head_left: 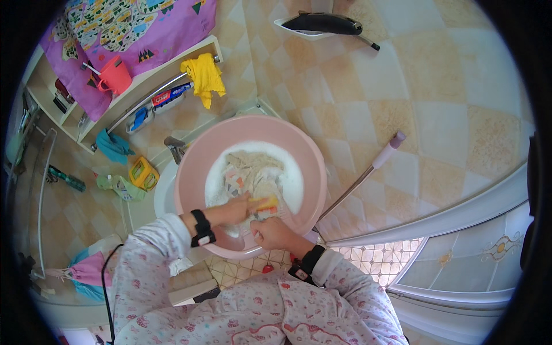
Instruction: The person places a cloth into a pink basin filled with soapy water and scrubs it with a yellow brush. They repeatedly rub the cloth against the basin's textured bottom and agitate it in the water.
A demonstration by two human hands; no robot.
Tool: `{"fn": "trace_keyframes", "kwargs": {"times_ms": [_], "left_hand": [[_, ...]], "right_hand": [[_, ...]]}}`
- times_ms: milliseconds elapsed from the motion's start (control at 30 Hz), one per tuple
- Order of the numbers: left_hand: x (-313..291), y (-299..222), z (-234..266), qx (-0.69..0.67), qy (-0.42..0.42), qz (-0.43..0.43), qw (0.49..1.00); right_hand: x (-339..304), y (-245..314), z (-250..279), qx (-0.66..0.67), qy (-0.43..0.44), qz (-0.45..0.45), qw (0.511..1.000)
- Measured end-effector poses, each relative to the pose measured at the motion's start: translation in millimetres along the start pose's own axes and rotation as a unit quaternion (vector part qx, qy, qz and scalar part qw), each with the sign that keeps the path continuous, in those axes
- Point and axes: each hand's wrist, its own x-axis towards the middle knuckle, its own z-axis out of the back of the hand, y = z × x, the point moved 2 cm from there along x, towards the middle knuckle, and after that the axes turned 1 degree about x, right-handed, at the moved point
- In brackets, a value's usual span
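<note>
A large pink basin [309, 172] holds white suds and a soaked beige cloth [250, 164] with orange and grey printed patches. Over its near side, my left hand [233, 210] closes on a yellow block [267, 203], perhaps a soap bar, slightly blurred by motion. The block rests against the cloth. Close beside it, my right hand [275, 233] is in a fist at the basin's near rim, gripping a bunched edge of the cloth. Its fingertips are partly hidden.
The basin sits over a white sink with a metal faucet [174, 148]. To its left stand a yellow bottle [144, 174] and a pale green packet [127, 188]. A pole with a pinkish handle [390, 148] leans on the right. A shelf [144, 83] with a red mug [116, 75] is at upper left.
</note>
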Motion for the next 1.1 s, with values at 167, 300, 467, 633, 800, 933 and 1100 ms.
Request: {"fn": "trace_keyframes", "kwargs": {"times_ms": [167,300,467,633,800,933,1100], "left_hand": [[38.0,64.0,3.8,0.144,0.038,0.211,0.966],[11.7,67.0,-21.6,-0.012,0.109,0.081,0.991],[-25.7,51.3,-11.6,-0.028,0.043,0.025,0.998],[6.5,45.4,-5.6,-0.032,0.064,0.11,0.991],[26.3,63.1,14.3,0.132,0.033,0.245,0.96],[18.2,61.2,34.6,0.116,0.029,0.31,0.943],[1.8,20.9,5.5,0.078,0.059,0.033,0.995]], "right_hand": [[-1.1,0.3,4.1,0.066,-0.011,0.014,0.998],[8.6,-3.5,6.7,-0.094,-0.224,0.063,0.968],[23.0,-18.7,-7.3,-0.164,-0.04,-0.082,0.982],[24.0,-12.4,-13.4,-0.141,0.003,0.014,0.99],[18.2,-9.0,-1.8,-0.086,0.001,-0.031,0.996],[7.1,-5.6,2.2,-0.064,0.071,-0.018,0.995],[6.2,-3.3,4.2,-0.04,0.002,0.036,0.999]]}}
